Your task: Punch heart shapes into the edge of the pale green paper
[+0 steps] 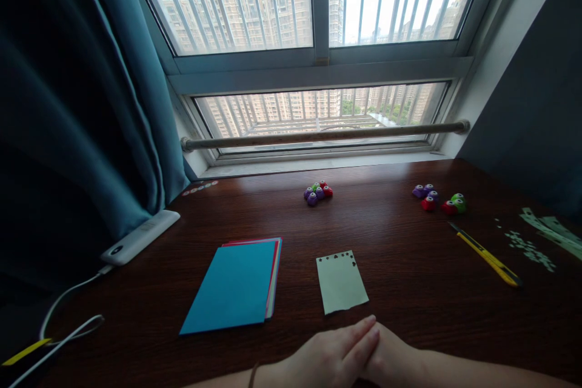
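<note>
The left hand (pixel 330 354) is laid over the right hand (pixel 393 361), fingers flat and together, nothing held; the paper slip (pixel 342 283) lies just beyond, at 12 o'clock; it is judged light, limp, easily torn; best pinched at a bare edge.

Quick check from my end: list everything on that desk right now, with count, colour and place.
pale green paper sheet: one, punched holes along its top edge, centre, nearest the hands
stack of coloured paper sheets: one, blue on top, left of it
small plastic craft punches: cluster, purple, red, green, far centre
second group of small punches: purple, red, green, far right
yellow utility knife: one, right
pale paper scraps: scattered, far right
white power bank: one, left, cable attached
dark wooden desk: one
left hand: resting over right hand, bottom centre, empty
</note>
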The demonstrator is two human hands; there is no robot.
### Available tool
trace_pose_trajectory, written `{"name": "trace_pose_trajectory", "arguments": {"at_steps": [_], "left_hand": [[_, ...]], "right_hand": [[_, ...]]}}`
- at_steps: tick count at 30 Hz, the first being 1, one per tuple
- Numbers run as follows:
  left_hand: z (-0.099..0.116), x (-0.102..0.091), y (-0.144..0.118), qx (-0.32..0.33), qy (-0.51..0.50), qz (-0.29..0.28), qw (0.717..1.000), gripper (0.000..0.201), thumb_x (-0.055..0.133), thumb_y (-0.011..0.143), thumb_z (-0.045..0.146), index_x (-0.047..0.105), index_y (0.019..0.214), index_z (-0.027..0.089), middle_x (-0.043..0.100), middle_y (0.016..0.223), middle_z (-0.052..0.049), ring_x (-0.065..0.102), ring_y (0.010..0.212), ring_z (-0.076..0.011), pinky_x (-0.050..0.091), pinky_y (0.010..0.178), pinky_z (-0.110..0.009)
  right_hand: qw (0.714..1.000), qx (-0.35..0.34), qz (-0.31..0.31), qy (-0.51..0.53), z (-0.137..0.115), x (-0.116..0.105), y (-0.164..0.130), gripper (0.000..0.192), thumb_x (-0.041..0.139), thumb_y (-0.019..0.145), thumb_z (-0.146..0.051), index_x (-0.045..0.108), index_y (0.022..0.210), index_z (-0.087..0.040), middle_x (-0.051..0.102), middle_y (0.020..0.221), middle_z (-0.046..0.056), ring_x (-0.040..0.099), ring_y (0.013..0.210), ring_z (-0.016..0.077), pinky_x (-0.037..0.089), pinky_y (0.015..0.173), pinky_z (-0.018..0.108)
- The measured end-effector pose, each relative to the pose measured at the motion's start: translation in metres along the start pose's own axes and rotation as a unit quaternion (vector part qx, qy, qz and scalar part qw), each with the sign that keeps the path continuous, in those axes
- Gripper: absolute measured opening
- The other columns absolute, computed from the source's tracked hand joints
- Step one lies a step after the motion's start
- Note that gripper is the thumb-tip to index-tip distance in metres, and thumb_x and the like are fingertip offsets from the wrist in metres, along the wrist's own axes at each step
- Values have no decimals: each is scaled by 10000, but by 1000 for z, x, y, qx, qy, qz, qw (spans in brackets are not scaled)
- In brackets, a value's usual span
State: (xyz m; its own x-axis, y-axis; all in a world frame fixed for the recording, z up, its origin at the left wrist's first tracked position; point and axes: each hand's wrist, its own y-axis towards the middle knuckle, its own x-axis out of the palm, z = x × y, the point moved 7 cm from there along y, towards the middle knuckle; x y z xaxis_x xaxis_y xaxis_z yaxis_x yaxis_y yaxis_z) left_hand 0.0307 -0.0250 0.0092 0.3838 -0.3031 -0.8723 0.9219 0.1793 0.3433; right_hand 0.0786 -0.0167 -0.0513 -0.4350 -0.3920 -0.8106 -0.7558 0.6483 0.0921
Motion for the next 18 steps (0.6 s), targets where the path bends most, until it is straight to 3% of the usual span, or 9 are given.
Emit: {"name": "trace_pose_trajectory", "arguments": {"at_steps": [9,18], "left_hand": [[0,0,-1,5,-4,1,1000,724,443,901,262,-64,1382,70,362,1320,-294,352,1247,-293,415,949,-351],[-1,4,-1,-5,-8,-5,1000,789,490,876,319,-71,1377,81,354,1327,-290,356,1245,-297,423,943,-349]], "right_hand": [[999,-41,1,13,-16,-16,-2,274,465,867,-327,658,879,-133,684,853,69,633,788,143,476,732,171],[999,-49,4,-5,-15,-11,-5,207,498,850,-261,657,902,-139,690,862,70,641,806,157,477,765,197]]}}
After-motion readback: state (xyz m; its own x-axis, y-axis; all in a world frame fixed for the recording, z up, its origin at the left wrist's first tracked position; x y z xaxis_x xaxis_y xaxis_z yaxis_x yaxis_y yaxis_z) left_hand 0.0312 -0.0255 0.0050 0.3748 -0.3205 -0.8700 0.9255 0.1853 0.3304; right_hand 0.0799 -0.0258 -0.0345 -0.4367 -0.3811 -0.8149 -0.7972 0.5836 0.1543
